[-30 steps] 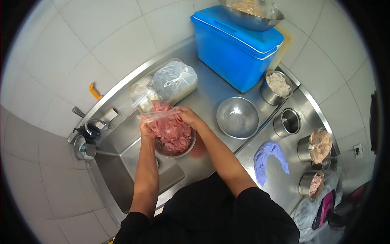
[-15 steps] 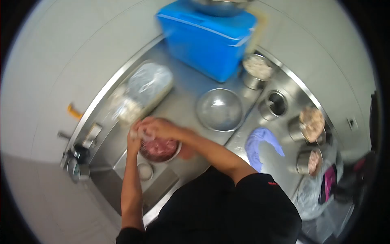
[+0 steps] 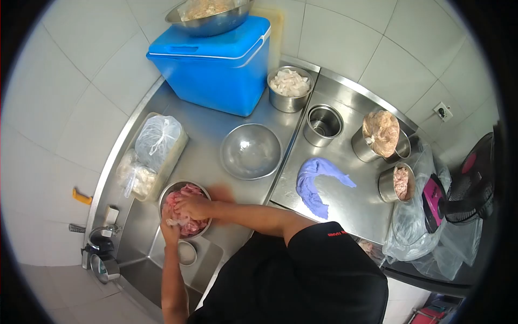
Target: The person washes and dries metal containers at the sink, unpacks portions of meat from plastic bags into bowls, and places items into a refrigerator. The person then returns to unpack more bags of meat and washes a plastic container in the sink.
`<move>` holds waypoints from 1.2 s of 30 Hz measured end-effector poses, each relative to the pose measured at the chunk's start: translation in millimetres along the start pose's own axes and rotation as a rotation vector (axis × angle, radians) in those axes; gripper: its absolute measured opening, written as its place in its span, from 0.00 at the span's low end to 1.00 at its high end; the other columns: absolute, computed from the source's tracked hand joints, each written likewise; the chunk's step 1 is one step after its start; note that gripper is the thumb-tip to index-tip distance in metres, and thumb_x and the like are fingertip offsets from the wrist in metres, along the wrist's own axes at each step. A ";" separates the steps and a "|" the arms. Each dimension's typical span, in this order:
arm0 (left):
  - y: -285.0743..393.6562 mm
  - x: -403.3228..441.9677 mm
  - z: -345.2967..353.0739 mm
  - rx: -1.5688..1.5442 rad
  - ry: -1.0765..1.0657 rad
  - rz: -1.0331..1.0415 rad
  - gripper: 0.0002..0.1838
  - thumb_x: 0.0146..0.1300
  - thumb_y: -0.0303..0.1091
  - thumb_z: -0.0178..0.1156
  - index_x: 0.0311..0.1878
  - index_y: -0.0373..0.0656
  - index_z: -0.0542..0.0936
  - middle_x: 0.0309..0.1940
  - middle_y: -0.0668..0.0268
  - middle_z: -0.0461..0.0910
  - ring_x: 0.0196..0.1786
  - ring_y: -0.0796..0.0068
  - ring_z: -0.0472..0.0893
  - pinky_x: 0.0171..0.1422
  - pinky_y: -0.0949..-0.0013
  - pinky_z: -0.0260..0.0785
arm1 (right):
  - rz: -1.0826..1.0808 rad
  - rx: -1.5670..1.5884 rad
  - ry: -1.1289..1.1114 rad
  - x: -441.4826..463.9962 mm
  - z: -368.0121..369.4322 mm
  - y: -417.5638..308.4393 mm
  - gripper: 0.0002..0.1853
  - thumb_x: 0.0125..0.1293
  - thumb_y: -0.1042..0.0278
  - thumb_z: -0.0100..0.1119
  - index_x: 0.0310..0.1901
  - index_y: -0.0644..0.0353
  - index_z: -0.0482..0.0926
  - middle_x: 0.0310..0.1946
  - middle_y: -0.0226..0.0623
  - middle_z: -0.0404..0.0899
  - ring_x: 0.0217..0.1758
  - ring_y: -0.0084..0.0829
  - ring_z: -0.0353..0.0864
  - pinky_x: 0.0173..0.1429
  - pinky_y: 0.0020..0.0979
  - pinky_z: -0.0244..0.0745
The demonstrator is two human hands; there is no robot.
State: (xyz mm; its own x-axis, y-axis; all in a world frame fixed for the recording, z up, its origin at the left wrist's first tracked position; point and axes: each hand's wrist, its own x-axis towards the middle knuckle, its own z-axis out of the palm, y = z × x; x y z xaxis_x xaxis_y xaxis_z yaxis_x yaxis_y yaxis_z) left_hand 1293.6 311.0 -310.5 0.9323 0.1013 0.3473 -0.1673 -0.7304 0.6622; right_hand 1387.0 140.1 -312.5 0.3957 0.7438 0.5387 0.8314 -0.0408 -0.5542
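Observation:
A round metal bowl holds pink pieces of raw meat, on the counter at the sink's edge. My right hand is down in the bowl, fingers closed on some of the meat and partly hidden in it. At the bowl's near-left rim, my left hand is closed on a whitish, see-through piece that looks like a plastic bag. Its fingertips are partly covered.
An empty-looking steel bowl stands behind the meat. Around it are a bin of bagged food, a blue cooler, a pot of pale pieces, a purple cloth and the sink.
My view has turned, so the counter appears shifted left. Both hands, earlier together over the bowl's far-left side, are now lower, with the right one in the meat.

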 end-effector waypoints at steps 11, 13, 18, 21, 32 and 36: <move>65.1 103.0 -56.8 -1.004 0.334 -0.684 0.17 0.63 0.43 0.45 0.44 0.40 0.76 0.34 0.65 0.78 0.37 0.69 0.79 0.42 0.64 0.72 | 0.657 0.649 0.269 90.5 -27.0 10.6 0.11 0.59 0.64 0.60 0.33 0.64 0.81 0.25 0.29 0.80 0.29 0.17 0.73 0.33 0.27 0.71; 59.5 107.3 -65.4 -1.204 0.256 -0.716 0.18 0.62 0.41 0.44 0.46 0.41 0.76 0.38 0.63 0.79 0.40 0.65 0.79 0.48 0.61 0.72 | 0.665 0.682 0.216 90.5 -16.8 18.8 0.12 0.60 0.63 0.60 0.32 0.64 0.81 0.24 0.29 0.79 0.27 0.17 0.73 0.32 0.25 0.71; 60.8 103.2 -72.4 -1.647 0.233 -0.585 0.20 0.62 0.40 0.45 0.52 0.38 0.73 0.49 0.57 0.77 0.47 0.64 0.77 0.54 0.62 0.69 | 0.759 1.051 0.180 79.9 -22.9 20.5 0.12 0.63 0.62 0.57 0.37 0.65 0.79 0.29 0.32 0.79 0.31 0.22 0.76 0.36 0.25 0.73; 82.1 98.4 -71.0 -1.595 0.260 -0.552 0.24 0.64 0.40 0.48 0.59 0.37 0.68 0.55 0.57 0.73 0.48 0.65 0.76 0.55 0.63 0.69 | 0.721 1.440 0.275 74.3 -31.1 13.2 0.13 0.66 0.63 0.54 0.43 0.66 0.76 0.34 0.35 0.78 0.34 0.25 0.79 0.39 0.26 0.74; 33.7 90.5 -46.5 -0.574 -0.185 -0.566 0.27 0.59 0.25 0.58 0.62 0.36 0.63 0.51 0.61 0.74 0.49 0.71 0.75 0.54 0.67 0.69 | 0.788 1.346 0.180 67.2 -49.7 8.3 0.19 0.67 0.55 0.53 0.47 0.64 0.74 0.37 0.35 0.78 0.38 0.27 0.77 0.47 0.29 0.73; 41.7 100.0 -50.5 -1.327 0.088 -0.657 0.21 0.66 0.28 0.49 0.61 0.34 0.63 0.52 0.56 0.73 0.54 0.63 0.74 0.57 0.61 0.69 | 0.546 0.989 -0.098 47.3 -53.1 -5.1 0.28 0.59 0.49 0.62 0.53 0.65 0.73 0.42 0.39 0.78 0.44 0.29 0.77 0.52 0.29 0.72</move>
State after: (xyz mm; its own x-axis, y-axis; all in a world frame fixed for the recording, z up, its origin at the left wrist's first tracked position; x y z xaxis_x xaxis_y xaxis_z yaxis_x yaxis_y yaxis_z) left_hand 1363.6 324.8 -214.6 0.9413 0.2362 -0.2412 0.0575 0.5919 0.8040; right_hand 1422.2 140.1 -250.4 0.5428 0.8387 0.0435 -0.1330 0.1370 -0.9816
